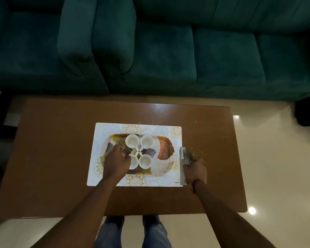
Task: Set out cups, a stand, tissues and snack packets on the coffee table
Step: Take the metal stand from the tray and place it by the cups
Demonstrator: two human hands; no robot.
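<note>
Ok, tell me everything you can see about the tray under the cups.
The tray is a rounded oblong, glossy-looking, printed with fan shapes in gold, copper, grey and white. It lies flat on the white placemat on the coffee table. Four white cups stand clustered on it, handles inward. The left hand covers its left part, at the near-left cup.

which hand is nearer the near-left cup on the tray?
Left. The left hand is right against the near-left cup, covering its left edge. The right hand is off by the right edge of the mat, gripping the metal stand.
</note>
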